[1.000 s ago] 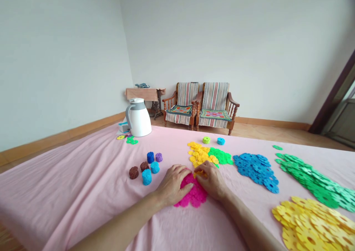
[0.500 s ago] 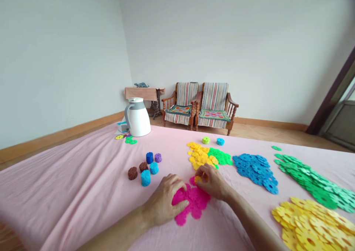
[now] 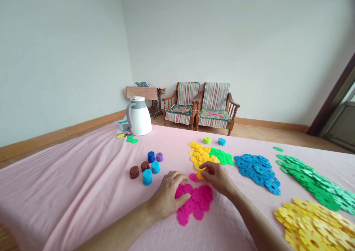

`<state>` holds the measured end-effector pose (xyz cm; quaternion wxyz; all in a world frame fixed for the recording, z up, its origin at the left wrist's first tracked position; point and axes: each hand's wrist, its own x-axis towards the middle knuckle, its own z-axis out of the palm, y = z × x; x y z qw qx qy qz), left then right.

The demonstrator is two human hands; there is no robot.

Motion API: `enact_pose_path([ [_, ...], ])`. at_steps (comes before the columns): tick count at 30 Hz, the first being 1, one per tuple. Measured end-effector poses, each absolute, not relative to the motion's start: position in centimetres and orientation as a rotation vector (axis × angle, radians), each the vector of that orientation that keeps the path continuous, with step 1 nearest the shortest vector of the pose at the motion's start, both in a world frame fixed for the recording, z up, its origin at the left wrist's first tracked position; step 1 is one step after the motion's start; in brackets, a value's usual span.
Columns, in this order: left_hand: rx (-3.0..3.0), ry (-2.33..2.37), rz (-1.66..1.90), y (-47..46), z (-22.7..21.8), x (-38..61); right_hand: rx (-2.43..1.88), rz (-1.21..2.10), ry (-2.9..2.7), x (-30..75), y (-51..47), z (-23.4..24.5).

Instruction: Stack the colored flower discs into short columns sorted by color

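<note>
- The right hand (image 3: 217, 177) has moved away from the pink pile (image 3: 196, 203) towards upper centre of the frame, and is now at the lower edge of the small yellow pile (image 3: 201, 154)
- Its thumb and first fingers are narrow, pinched on a yellow piece (image 3: 200, 175), the same one it held over the pink a second ago; the piece now sits just beside the yellow pile, touching or nearly so
- The left hand (image 3: 169, 195) has slid back to the left edge of the pink pile; its fingers lie flat and slightly spread on the pieces, gripping nothing
- With both hands off its middle, the pink pile now shows whole, just below centre of the frame
- One pink piece (image 3: 193, 177) lies apart, just above the pile and under the right hand's fingertips
- Read together: a stray yellow has been lifted out of the pink and carried to its own colour, so the pink pile looks free of other colours, while the lone pink piece is not yet back with its own
- Unchanged around them: the small green pile (image 3: 222, 156) touches the yellow one on the right, the blue pile (image 3: 257, 168) lies further right, and the large green pile (image 3: 310, 180) and large yellow pile (image 3: 313, 225) lie at the right edge
- The short stacks (image 3: 146, 168) stand left of centre on the pink cloth (image 3: 83, 192)
</note>
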<state>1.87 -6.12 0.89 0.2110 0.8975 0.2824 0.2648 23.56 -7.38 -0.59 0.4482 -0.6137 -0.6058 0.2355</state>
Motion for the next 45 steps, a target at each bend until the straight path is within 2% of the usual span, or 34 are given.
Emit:
enact_pose_path([
  [5,2.522,0.772,0.735,-5.9,0.7,1.9,-1.59,0.347,-1.259,24.1,-7.1,-0.4],
  [8,2.532,0.745,0.723,-5.8,0.8,1.9,-1.63,0.191,-1.457,23.5,-7.4,-0.3],
  [15,2.558,0.63,0.654,-5.9,1.3,1.9,-1.615,0.153,-1.85,21.6,-8.4,-0.9],
  [19,2.515,0.643,0.675,-5.8,1.3,1.9,-1.604,0.205,-1.771,21.6,-8.2,-1.0],
  [26,2.384,0.798,0.882,-5.9,1.0,2.0,-1.448,0.561,-1.505,19.7,-8.3,0.0],
  [37,2.45,0.776,0.87,-6.2,1.5,2.1,-1.318,0.832,-1.337,18.0,-8.7,0.1],
  [41,2.457,0.804,0.839,-6.2,1.4,2.2,-1.341,0.819,-1.386,17.9,-8.7,0.0],
  [45,2.416,0.9,0.92,-5.7,1.3,2.1,-1.441,0.468,-1.46,19.1,-8.7,-0.3],
])
